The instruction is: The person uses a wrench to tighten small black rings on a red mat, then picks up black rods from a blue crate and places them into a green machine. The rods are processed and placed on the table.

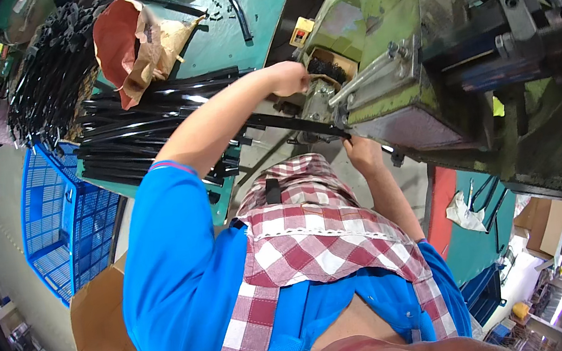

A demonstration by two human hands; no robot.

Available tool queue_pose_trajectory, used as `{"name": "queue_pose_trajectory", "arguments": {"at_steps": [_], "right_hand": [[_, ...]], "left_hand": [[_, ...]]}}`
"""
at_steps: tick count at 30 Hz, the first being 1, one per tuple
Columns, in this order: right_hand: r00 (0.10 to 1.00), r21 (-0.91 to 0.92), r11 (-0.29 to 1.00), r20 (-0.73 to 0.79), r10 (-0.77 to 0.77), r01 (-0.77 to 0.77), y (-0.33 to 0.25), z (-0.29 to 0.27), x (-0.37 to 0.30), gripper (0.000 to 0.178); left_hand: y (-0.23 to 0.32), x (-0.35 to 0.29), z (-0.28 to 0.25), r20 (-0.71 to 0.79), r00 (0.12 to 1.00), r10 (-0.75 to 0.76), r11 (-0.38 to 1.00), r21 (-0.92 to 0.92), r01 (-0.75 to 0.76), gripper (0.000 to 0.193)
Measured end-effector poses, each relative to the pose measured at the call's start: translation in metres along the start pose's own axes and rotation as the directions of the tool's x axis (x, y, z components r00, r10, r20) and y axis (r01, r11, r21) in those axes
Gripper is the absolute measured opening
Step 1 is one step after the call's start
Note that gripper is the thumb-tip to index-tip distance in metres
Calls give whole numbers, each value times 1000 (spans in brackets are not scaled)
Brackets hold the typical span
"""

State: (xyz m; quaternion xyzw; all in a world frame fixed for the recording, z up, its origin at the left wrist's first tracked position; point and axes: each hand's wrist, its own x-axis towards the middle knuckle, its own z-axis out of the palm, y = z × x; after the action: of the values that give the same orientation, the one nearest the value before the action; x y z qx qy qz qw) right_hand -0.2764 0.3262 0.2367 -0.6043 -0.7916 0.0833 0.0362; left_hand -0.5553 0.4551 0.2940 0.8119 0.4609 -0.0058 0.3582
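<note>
My left hand [291, 77] is closed, its fingertips at the edge of a small open box [342, 61] of tiny dark parts on the machine. Whatever those fingers pinch is too small to make out. Lower and to the right, my right hand [365, 155] grips the end of a long black tube [299, 124]. That tube slants left from the green machine [375, 28], its right end beside the machine's metal head [318, 103]. A pile of similar black tubes [140, 126] lies under my left forearm.
On the green table [265, 0] stand an open paper sack [151, 54] and loose black strips. Thin black pieces are heaped [58, 70] at far left. Blue plastic crates [70, 217] and a cardboard box [106, 326] are beside me. A yellow switch box [302, 31] sits by the machine.
</note>
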Motion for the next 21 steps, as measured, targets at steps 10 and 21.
{"name": "queue_pose_trajectory", "arguments": {"at_steps": [10, 21], "right_hand": [[954, -78, 971, -186, -235, 224, 0, 11, -13, 40], [922, -79, 971, -307, -237, 224, -25, -38, -9, 38]], "left_hand": [[-11, 146, 48, -183, 970, -159, 944, 261, 204, 27], [-25, 170, 58, -372, 927, 51, 932, 350, 89, 21]]}}
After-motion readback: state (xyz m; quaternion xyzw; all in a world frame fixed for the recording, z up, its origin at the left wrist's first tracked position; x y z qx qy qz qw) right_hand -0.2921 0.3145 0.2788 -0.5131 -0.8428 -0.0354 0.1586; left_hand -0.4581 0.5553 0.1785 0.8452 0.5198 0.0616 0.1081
